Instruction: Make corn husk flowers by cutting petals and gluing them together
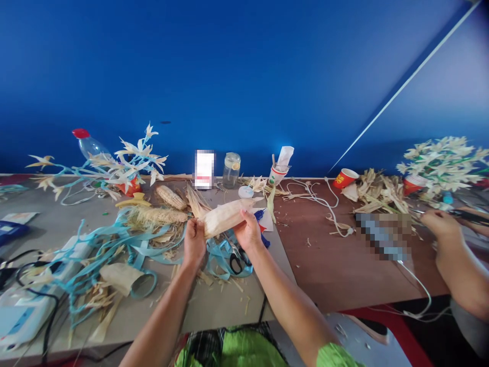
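Observation:
My left hand (194, 238) is closed around one end of a pale dry corn husk (222, 216), held across in front of me above the table. My right hand (250, 233) grips the husk's lower edge near its other, pointed end, thumb on top. Whether an ear of corn is inside the husk I cannot tell. Under the right hand lie scissors with black handles (235, 264) and light blue ribbon (218, 261). Left of my left hand are an ear of corn (170, 197) and another covered in corn silk (158, 218).
Blue strips (143, 250) tangle with a paper cup (124, 279) at left. Husk flowers (132, 158) and a red-capped bottle (89, 145) stand behind. A glass jar (231, 172) is by the wall. At right, another person's hand (443, 224) works near a husk pile (376, 193).

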The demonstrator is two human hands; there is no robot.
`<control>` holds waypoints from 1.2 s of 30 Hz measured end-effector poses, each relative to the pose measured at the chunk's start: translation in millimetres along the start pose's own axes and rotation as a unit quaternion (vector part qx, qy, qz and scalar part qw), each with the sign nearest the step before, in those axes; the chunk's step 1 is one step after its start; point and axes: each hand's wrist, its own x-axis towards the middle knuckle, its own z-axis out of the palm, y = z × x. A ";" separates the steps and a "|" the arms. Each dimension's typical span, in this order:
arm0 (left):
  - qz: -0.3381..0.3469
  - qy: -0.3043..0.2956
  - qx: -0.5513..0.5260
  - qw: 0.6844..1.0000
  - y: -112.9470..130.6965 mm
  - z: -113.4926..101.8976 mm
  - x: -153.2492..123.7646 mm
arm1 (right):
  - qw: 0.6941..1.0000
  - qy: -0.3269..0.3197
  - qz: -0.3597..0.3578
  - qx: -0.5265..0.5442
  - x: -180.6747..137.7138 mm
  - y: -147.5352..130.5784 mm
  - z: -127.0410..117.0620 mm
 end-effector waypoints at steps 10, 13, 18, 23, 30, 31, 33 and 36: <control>0.041 0.018 0.082 0.996 5.9 -4.8 4.9 | 0.996 0.075 -0.039 0.034 14.5 -7.2 -7.0; 0.054 0.019 0.110 0.992 5.6 -6.9 7.3 | 0.996 0.073 -0.043 0.038 16.2 -8.0 -8.3; 0.061 0.018 0.126 0.990 -1.8 -10.8 11.4 | 0.997 0.073 -0.008 0.040 18.3 -12.5 -13.4; 0.056 0.024 0.138 0.989 -3.9 -12.1 13.5 | 0.997 0.074 -0.036 0.007 18.6 -18.7 -13.3; 0.045 0.034 0.178 0.982 2.3 -10.6 13.1 | 0.989 0.117 -0.088 -0.017 17.7 -19.3 -9.9; 0.046 0.035 0.178 0.982 1.7 -10.8 13.4 | 0.988 0.126 -0.092 -0.019 17.8 -18.9 -10.5; 0.051 0.037 0.175 0.982 0.0 -11.1 14.2 | 0.985 0.136 -0.101 -0.023 18.3 -17.8 -12.0; 0.060 0.039 0.175 0.982 -1.2 -11.4 14.6 | 0.985 0.130 -0.110 -0.017 19.4 -15.9 -14.2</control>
